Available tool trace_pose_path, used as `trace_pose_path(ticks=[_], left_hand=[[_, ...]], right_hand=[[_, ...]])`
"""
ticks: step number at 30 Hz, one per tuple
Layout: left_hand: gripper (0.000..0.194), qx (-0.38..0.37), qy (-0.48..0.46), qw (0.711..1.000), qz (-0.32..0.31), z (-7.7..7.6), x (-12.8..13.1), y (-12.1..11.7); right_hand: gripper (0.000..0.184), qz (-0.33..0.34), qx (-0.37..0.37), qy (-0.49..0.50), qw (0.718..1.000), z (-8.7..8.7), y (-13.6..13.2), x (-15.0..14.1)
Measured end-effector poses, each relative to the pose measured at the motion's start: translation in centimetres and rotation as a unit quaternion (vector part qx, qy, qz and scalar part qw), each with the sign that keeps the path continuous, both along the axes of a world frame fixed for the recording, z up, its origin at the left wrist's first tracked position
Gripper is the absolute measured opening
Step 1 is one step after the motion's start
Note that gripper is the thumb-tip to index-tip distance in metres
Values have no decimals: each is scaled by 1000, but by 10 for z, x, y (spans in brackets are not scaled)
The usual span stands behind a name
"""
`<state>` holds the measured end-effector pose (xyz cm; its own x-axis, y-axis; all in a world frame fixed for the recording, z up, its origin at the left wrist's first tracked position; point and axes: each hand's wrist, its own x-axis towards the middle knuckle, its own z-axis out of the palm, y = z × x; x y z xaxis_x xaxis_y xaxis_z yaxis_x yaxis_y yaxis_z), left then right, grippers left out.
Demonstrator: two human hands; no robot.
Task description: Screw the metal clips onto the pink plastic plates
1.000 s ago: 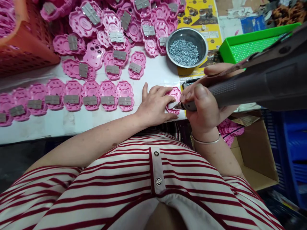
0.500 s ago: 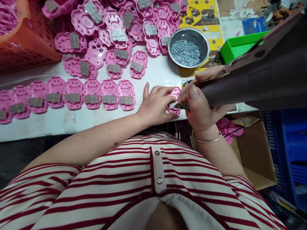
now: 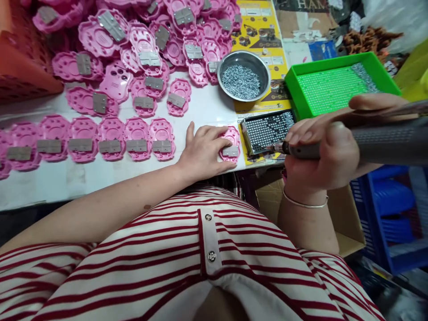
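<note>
My left hand (image 3: 203, 154) grips a pink plastic shell (image 3: 233, 135) flat on the white tabletop, thumb at its near edge and fingers on its far and left sides. A grey metal plate (image 3: 230, 152) lies across the shell's near half. In my right hand (image 3: 321, 154) is a dark electric screwdriver (image 3: 388, 140), held nearly level. Its bit tip is over the near edge of a small black screw tray (image 3: 245, 138), whose perforated top holds screws. Whether a screw sits on the bit is too small to tell.
A row of pink shells with plates (image 3: 137, 133) runs left, with a pile (image 3: 143, 42) behind. A steel bowl (image 3: 265, 80) of screws, a green tray (image 3: 299, 102) and an orange basket (image 3: 30, 91) stand around. Below right are a cardboard box (image 3: 347, 234) and blue crate (image 3: 391, 249).
My right hand has carried the screwdriver right, from the shell to the black screw tray. My left hand still holds the shell. The view has shifted right, bringing the green tray fully into sight.
</note>
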<state>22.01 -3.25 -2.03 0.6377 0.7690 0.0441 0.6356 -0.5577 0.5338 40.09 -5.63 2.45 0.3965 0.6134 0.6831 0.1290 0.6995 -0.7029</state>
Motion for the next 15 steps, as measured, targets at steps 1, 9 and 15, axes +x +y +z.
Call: trace_pose_path(ticks=[1,9,15], left_hand=[[42,1,1,1000,-1,0,-1,0],[43,19,3,1000,1,-2,-4,-4],[44,24,6,1000,5,-2,-4,-5]], right_hand=[[23,-35,33,3,999,0,-1,3],[26,-29,84,13,996,-15,-1,5],[28,-12,70,-8,997,-23,2,2]])
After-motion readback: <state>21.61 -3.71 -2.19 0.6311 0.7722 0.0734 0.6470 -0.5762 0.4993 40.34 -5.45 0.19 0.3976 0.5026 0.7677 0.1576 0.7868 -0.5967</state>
